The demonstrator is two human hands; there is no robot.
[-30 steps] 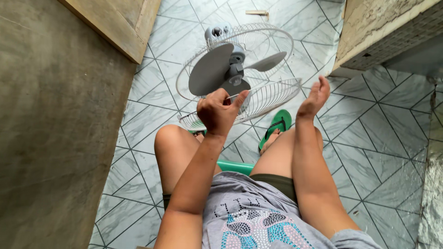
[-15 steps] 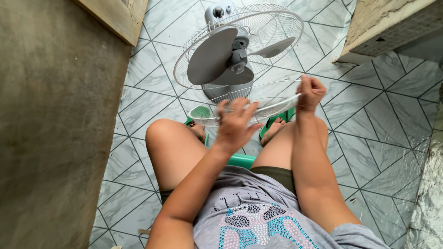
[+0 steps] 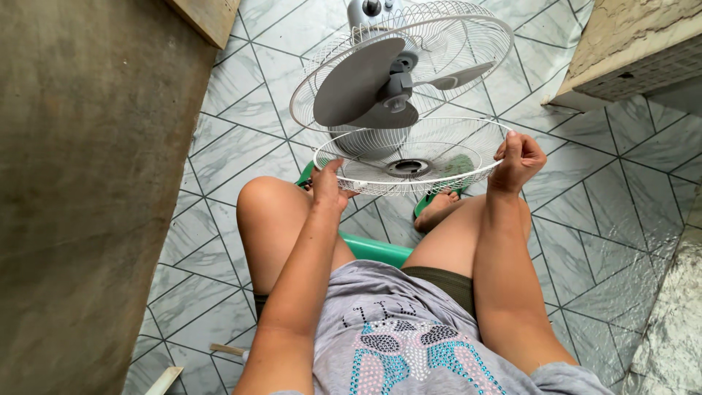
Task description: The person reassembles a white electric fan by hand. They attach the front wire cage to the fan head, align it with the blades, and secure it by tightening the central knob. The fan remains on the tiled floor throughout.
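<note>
Grey concrete wall (image 3: 80,197) down the whole left side, close beside the left knee. Pale marbled tile floor (image 3: 241,95) with diagonal joints underneath everything. Rough plaster ledge (image 3: 629,51) at upper right, well apart from the hands. Standing fan (image 3: 398,80) straight ahead on the floor, rear cage and grey blades bare, front open. White wire front guard (image 3: 409,157) lifted off and held level just before the fan, above the knees, partly screening a green sandal (image 3: 459,167) and a foot below. Left hand (image 3: 327,186) clenched on the guard's near-left rim; right hand (image 3: 518,161) clenched on its right rim. Green seat edge (image 3: 373,250) between the thighs. Wooden plank (image 3: 208,16) corner at top left. Small wooden stick (image 3: 228,350) on the floor by the left elbow.
</note>
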